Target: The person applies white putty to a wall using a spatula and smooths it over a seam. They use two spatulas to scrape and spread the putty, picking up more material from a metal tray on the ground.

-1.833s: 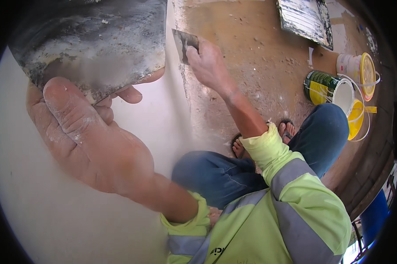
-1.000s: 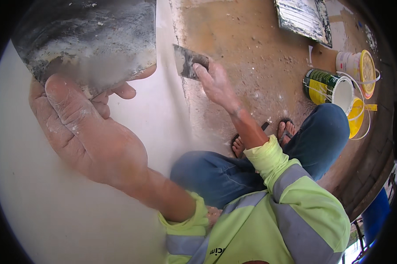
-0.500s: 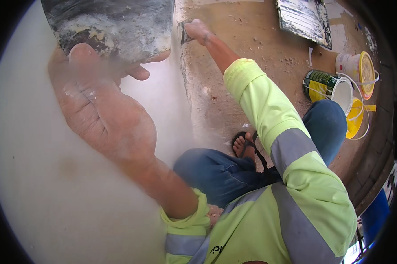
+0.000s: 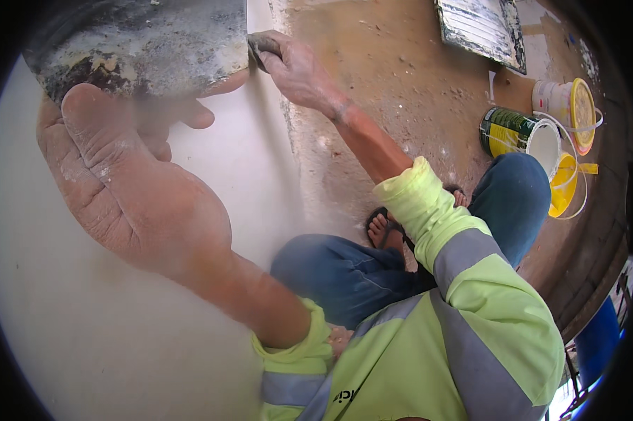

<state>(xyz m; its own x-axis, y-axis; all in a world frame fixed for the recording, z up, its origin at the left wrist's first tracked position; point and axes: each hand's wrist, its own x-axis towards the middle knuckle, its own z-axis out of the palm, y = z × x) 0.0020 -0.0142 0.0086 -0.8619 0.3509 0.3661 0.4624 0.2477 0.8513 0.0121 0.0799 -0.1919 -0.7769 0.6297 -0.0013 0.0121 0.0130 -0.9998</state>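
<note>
My left hand (image 4: 151, 193), dusted with pale powder, grips a dark flat plate (image 4: 162, 45) smeared with dried white filler. Its thumb lies over the near edge, and the other fingers are partly hidden behind the plate. Beside the plate's right edge, my right hand (image 4: 301, 74) is closed round a dark putty knife (image 4: 260, 46). The knife's blade end is mostly hidden by the plate or too indistinct to make out. A smooth white wall (image 4: 134, 337) runs along my left, close to both hands.
A dusty brown floor (image 4: 380, 98) with loose crumbs meets the wall. A white-streaked dark tray (image 4: 479, 27) lies at the far right. Nearer stand a lidded pail (image 4: 558, 105), a dark green paint can (image 4: 506, 130) and a yellow container (image 4: 563, 186). My bent knees (image 4: 516, 203) are below.
My right hand has swung up and left from the foot of the wall to the plate's edge, with the putty knife. My left hand and the plate have shifted left.
</note>
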